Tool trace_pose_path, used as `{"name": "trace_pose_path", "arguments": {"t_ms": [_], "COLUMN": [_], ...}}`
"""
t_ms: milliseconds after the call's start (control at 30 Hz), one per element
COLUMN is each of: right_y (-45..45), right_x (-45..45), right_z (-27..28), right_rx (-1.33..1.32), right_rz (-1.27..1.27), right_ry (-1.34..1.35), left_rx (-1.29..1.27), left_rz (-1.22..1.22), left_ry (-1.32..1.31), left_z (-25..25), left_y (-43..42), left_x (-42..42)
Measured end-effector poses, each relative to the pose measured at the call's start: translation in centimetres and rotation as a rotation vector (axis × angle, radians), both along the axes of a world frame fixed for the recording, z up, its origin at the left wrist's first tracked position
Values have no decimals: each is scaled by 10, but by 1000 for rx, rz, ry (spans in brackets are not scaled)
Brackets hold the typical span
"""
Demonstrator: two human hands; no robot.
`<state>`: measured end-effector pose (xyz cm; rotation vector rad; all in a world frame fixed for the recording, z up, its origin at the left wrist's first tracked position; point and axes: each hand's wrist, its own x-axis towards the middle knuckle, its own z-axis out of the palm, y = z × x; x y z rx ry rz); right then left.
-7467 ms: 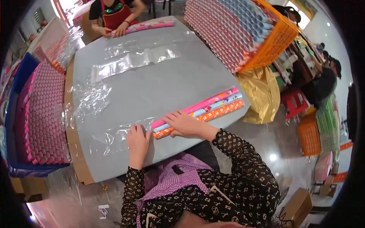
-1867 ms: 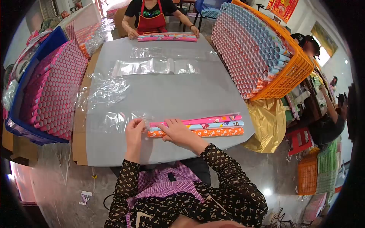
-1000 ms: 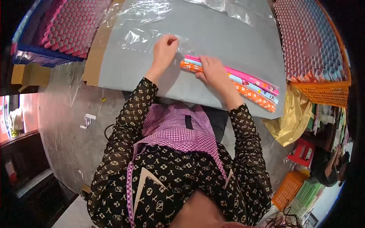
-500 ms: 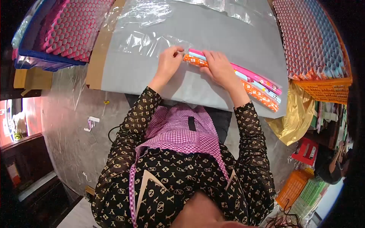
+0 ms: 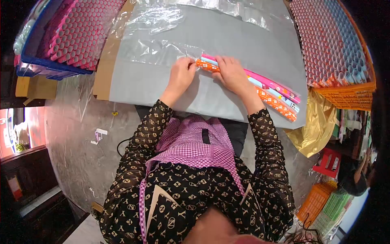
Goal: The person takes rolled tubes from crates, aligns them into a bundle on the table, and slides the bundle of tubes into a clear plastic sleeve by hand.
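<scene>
Three long patterned paper rolls lie side by side: a pink roll (image 5: 276,85), a light blue roll (image 5: 280,96) and an orange roll (image 5: 276,105). They slant across the front right of the grey-covered table (image 5: 142,83). My right hand (image 5: 232,75) is closed over them near their left end, thumb on the near side. At that end my left hand (image 5: 182,74) is closed in a pinch, and what its fingertips hold is hidden. Clear plastic film (image 5: 158,53) lies just beyond my left hand.
A blue crate (image 5: 48,67) of pink rolls stands at the left, and an orange crate (image 5: 345,97) of red and blue rolls at the right. Gold film (image 5: 310,130) hangs by the table's right corner. More clear plastic (image 5: 227,8) lies at the back.
Both hands stay at the left end of the rolls, with only a slight shift. The camera view has moved a little.
</scene>
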<state>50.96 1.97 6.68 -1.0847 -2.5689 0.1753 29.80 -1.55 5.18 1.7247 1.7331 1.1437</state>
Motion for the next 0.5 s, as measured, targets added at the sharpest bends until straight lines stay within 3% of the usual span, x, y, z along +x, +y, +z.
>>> {"name": "trace_pose_path", "arguments": {"t_ms": [167,500], "right_y": [1,-2], "right_x": [-1,-1], "right_z": [-7,-16], "right_rx": [24,48], "right_rz": [7,52], "right_ry": [20,-5], "left_rx": [126,233], "left_rz": [-8,-17], "left_ry": [166,163], "left_z": [4,0], "left_y": [-3,-7], "left_x": [9,18]}}
